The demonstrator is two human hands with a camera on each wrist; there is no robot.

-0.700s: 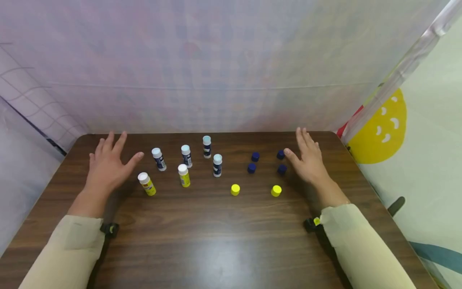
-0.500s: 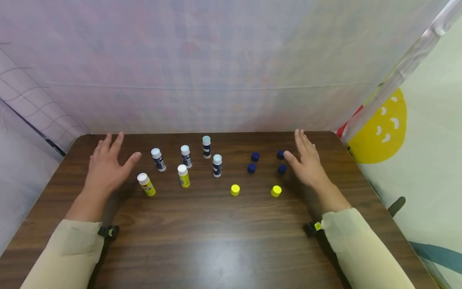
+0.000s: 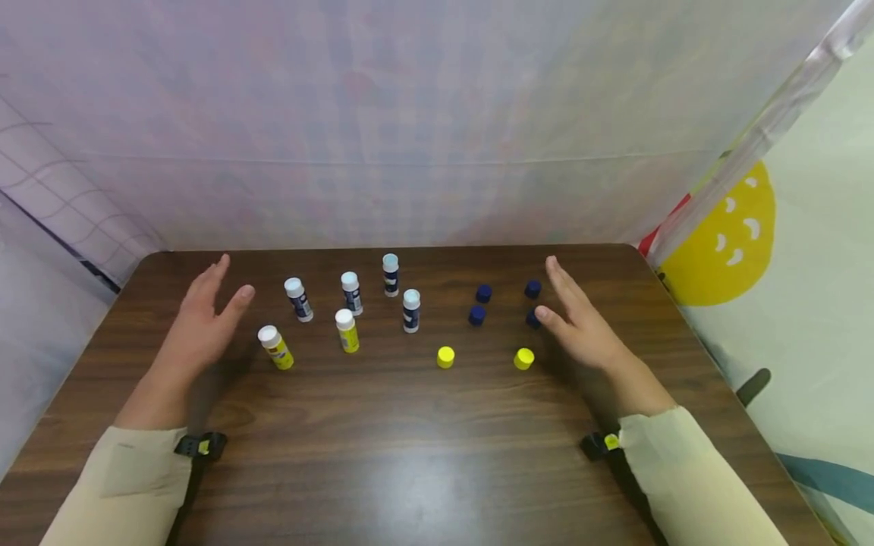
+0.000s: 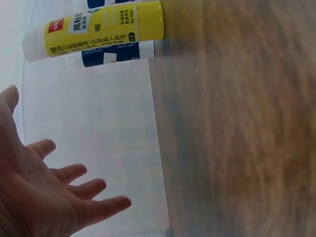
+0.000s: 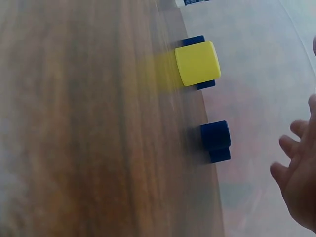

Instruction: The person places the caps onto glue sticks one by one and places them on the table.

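Note:
My left hand [image 3: 199, 322] is held over the left of the table with fingers extended and thumb apart, holding nothing. Nearest it stands a yellow glue stick [image 3: 276, 349] with a white top; its printed label faces the left wrist view. A second yellow glue stick [image 3: 347, 331] and several navy glue sticks [image 3: 411, 312] stand upright towards the middle. My right hand [image 3: 580, 326], fingers extended and holding nothing, is at the right beside several navy caps [image 3: 476, 315]. Its thumb overlaps one of these in the head view. Two yellow caps sit nearer, one yellow cap [image 5: 198, 64] large in the right wrist view.
The brown wooden table [image 3: 382, 440] ends at a pale patterned curtain [image 3: 410, 136] behind. Another white sheet [image 3: 812, 318] with a yellow print hangs along the right side. Dark wrist-camera mounts [image 3: 202, 446] sit by both cuffs.
Both hands have turned more edge-on, palms facing inward, and drawn slightly back towards me. The glue sticks and caps stay in place on the table.

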